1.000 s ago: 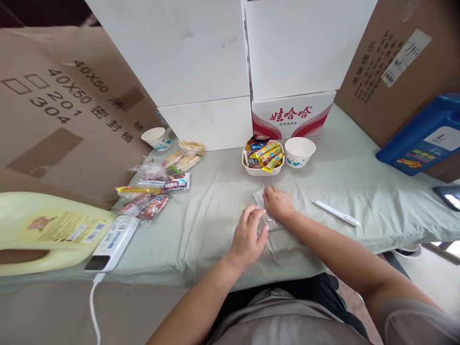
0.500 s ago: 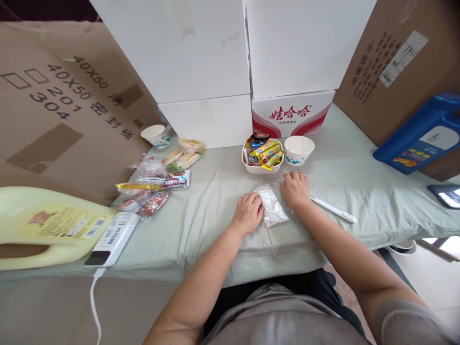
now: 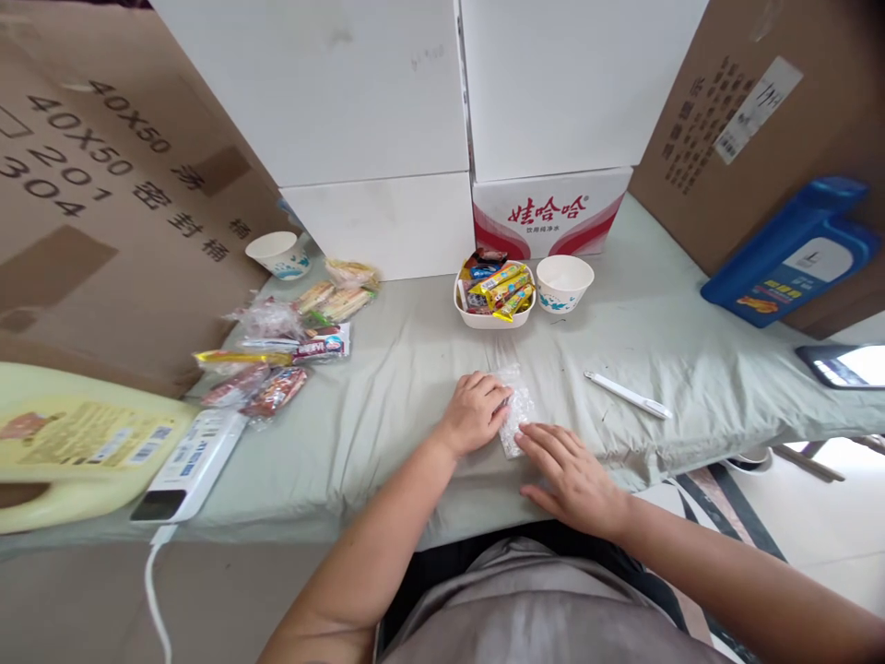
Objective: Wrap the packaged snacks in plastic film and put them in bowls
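A small clear plastic bag [image 3: 517, 412] lies crumpled on the pale green cloth [image 3: 415, 369] near the table's front edge. My left hand [image 3: 476, 413] rests on the bag's left side with its fingers curled and pinching the plastic. My right hand [image 3: 571, 478] lies flat with its fingers stretched out, the fingertips touching the bag's lower right corner. Behind the bag stands a white bowl of wrapped sweets [image 3: 493, 293] and an empty paper bowl [image 3: 565, 282].
A white pen [image 3: 627, 395] lies to the right. Wrapped snacks [image 3: 277, 350] and a paper cup [image 3: 275, 254] sit at the left, with a power strip [image 3: 186, 461] and yellow jug [image 3: 76, 452]. White cartons [image 3: 387, 120] and brown boxes stand behind; a blue jug [image 3: 788, 258] and phone [image 3: 843, 366] at right.
My right hand came back from beside the pen, toward me, and now lies flat at the bag's lower corner. The bag has been bunched up under my left hand.
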A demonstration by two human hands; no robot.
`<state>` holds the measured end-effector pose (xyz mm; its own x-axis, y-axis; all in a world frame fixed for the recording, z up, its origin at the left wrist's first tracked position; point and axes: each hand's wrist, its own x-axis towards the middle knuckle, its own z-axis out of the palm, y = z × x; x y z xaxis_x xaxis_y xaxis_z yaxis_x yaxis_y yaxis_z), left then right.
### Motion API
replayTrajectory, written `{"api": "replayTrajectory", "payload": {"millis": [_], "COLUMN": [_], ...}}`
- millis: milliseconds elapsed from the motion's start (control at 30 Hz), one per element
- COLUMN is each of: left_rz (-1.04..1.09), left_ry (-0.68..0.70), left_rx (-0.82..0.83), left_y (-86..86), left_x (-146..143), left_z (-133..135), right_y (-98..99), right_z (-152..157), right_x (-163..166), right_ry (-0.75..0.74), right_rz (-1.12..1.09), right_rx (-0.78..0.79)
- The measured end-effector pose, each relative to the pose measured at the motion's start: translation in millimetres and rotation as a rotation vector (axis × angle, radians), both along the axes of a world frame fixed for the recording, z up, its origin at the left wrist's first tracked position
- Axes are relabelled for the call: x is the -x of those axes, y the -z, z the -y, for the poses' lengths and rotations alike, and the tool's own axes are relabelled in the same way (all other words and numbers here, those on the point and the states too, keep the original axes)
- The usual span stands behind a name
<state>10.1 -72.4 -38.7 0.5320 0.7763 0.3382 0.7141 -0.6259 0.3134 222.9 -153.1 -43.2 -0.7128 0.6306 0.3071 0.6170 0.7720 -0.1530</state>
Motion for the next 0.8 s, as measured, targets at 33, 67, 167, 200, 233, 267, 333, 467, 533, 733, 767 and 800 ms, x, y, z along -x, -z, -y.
{"api": "replayTrajectory", "payload": {"millis": [33,67,167,200,233,267,333,467,533,733,767,800], "left_rz": [-0.009,-0.017,-0.035,-0.038,-0.040,-0.037,-0.028,-0.012,0.016,0.207,0.219,0.227], "left_ry": [0.024,0.040,0.032,0.021,0.015,0.010,0.008,0.007,0.006,0.024,0.021,0.019], "left_rx": [0.003,0.008,0.011,0.009,0.007,0.004,0.006,0.031,0.052,0.088,0.077,0.067], "left_y": [-0.7,-1.0,0.0,0.8,1.6,2.3,3.2,3.4,4.3,14.2,15.7,16.6], "left_x": [-0.5,-0.9,-1.3,-1.3,-1.3,-1.2,-1.4,-1.5,-0.6,5.5,6.1,6.4], "left_z": [0.7,1.2,1.7,1.5,1.3,1.0,0.4,-0.7,-1.7,-5.8,-6.2,-6.4], "right_y": [-1.1,-0.7,6.3,8.3,9.2,8.6,3.2,-15.8,-23.8,-31.3,-30.0,-28.2], "right_z": [-3.4,-6.2,-8.5,-7.3,-5.9,-4.5,-3.9,-16.3,-29.5,-79.5,-85.7,-90.4], "right_x": [-0.4,0.1,4.4,6.0,7.3,8.1,8.5,6.6,7.1,23.7,27.2,30.4], "right_ry": [0.013,0.027,0.032,0.024,0.014,0.000,-0.039,-0.131,-0.116,0.237,0.289,0.327], "right_rz": [-0.018,-0.033,-0.060,-0.072,-0.087,-0.102,-0.134,-0.144,-0.118,0.000,0.042,0.086], "right_rx": [-0.011,-0.027,-0.043,-0.037,-0.030,-0.020,0.005,0.141,0.249,0.372,0.360,0.347]}}
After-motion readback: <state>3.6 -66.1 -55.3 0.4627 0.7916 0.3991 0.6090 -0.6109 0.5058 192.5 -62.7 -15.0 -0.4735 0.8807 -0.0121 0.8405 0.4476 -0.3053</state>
